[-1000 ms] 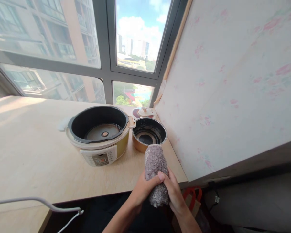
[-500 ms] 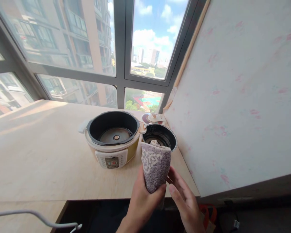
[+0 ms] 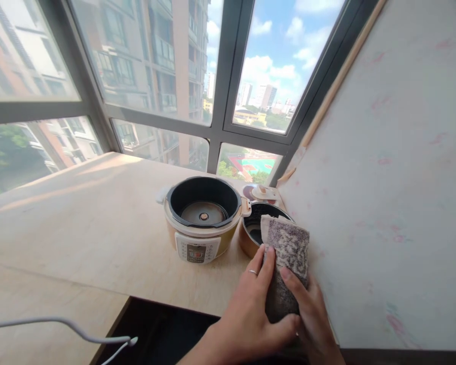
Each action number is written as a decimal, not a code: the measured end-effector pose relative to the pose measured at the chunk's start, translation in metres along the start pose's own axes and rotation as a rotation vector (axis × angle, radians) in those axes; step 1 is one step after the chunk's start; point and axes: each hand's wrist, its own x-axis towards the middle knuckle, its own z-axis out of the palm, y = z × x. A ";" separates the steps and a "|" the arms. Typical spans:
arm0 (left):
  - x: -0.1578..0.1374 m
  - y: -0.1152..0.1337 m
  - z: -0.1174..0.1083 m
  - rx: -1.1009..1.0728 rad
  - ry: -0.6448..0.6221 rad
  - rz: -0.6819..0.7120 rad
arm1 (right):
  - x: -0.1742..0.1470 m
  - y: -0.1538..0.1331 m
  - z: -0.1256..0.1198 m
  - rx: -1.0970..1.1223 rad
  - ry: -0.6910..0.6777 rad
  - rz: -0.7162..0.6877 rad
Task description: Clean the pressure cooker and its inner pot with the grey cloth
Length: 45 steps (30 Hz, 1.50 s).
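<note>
A folded grey-purple towel (image 3: 289,248) with a pale raised pattern is held up between my two hands, near the table's front right edge. My left hand (image 3: 262,299), a ring on one finger, presses its fingers on the towel's left side. Around the right side wraps my right hand (image 3: 311,304), its thumb on the front face. Just behind the towel stands the dark-lined inner pot (image 3: 249,235), partly hidden by it. Left of that pot is the white and gold electric cooker (image 3: 197,233), lidless, its heating plate showing inside.
The cooker's lid (image 3: 264,192) lies behind the pot by the wall. A white cable (image 3: 61,320) crosses the lower left. The pale wooden tabletop (image 3: 99,228) runs up to the window frame (image 3: 216,147); a patterned wall (image 3: 395,203) bounds the right.
My left hand has shifted from gripping the towel's bottom to its left side, and my right hand has closed on it. The towel is turned and tilted. The view has swung left.
</note>
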 end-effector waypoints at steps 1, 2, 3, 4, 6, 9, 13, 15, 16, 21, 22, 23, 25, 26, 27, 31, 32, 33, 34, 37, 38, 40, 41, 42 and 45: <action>0.000 0.001 -0.005 -0.050 0.001 -0.039 | 0.003 -0.002 0.002 0.021 0.000 0.031; 0.000 0.002 -0.009 -0.101 0.021 -0.071 | 0.005 -0.003 0.003 0.040 0.004 0.058; 0.000 0.002 -0.012 -0.155 0.054 -0.100 | 0.007 -0.004 0.003 0.060 0.002 0.082; 0.001 0.003 -0.015 -0.213 0.094 -0.124 | 0.009 -0.005 0.004 0.079 -0.011 0.103; 0.003 0.004 -0.020 -0.326 0.172 -0.148 | 0.012 -0.006 0.004 0.113 -0.057 0.125; 0.008 0.007 -0.029 -0.413 0.274 -0.156 | 0.016 -0.004 0.004 0.135 -0.138 0.147; 0.018 0.007 -0.040 -0.399 0.381 -0.197 | 0.027 0.007 0.002 0.139 -0.235 0.154; 0.024 0.004 -0.042 -0.350 0.378 -0.210 | 0.034 0.014 -0.001 0.138 -0.259 0.166; 0.026 0.002 -0.043 -0.315 0.373 -0.214 | 0.037 0.017 -0.003 0.134 -0.263 0.182; 0.033 -0.006 -0.042 -0.279 0.352 -0.216 | 0.043 0.026 -0.011 0.131 -0.215 0.256; 0.033 -0.006 -0.043 -0.306 0.343 -0.210 | 0.042 0.025 -0.012 0.144 -0.188 0.246; 0.032 -0.005 -0.044 -0.333 0.335 -0.204 | 0.042 0.024 -0.012 0.155 -0.162 0.234; 0.030 -0.004 -0.050 -0.367 0.327 -0.187 | 0.042 0.021 -0.012 0.163 -0.112 0.217; 0.029 -0.003 -0.054 -0.371 0.325 -0.178 | 0.043 0.019 -0.012 0.158 -0.090 0.211; 0.027 -0.004 -0.058 -0.374 0.326 -0.171 | 0.045 0.016 -0.012 0.146 -0.075 0.207; 0.014 -0.014 -0.085 -0.550 0.300 -0.179 | 0.059 0.002 -0.015 0.099 -0.053 0.133; 0.010 -0.018 -0.093 -0.639 0.284 -0.186 | 0.063 -0.003 -0.014 0.093 -0.050 0.114; 0.005 -0.022 -0.101 -0.737 0.272 -0.189 | 0.067 -0.009 -0.013 0.086 -0.051 0.096; 0.001 -0.026 -0.109 -0.849 0.270 -0.184 | 0.072 -0.015 -0.010 0.077 -0.053 0.075; -0.008 -0.034 -0.131 -1.273 0.301 -0.065 | 0.084 -0.038 0.004 0.021 -0.080 -0.001; -0.010 -0.035 -0.137 -1.432 0.317 0.002 | 0.088 -0.046 0.010 -0.003 -0.096 -0.022; -0.012 -0.037 -0.145 -1.718 0.354 0.129 | 0.098 -0.063 0.025 -0.051 -0.123 -0.056; -0.012 -0.038 -0.148 -1.828 0.372 0.173 | 0.102 -0.070 0.033 -0.076 -0.137 -0.072; -0.013 -0.039 -0.149 -1.911 0.383 0.207 | 0.107 -0.077 0.041 -0.102 -0.147 -0.091; -0.012 -0.041 -0.151 -2.019 0.397 0.269 | 0.121 -0.094 0.067 -0.163 -0.187 -0.143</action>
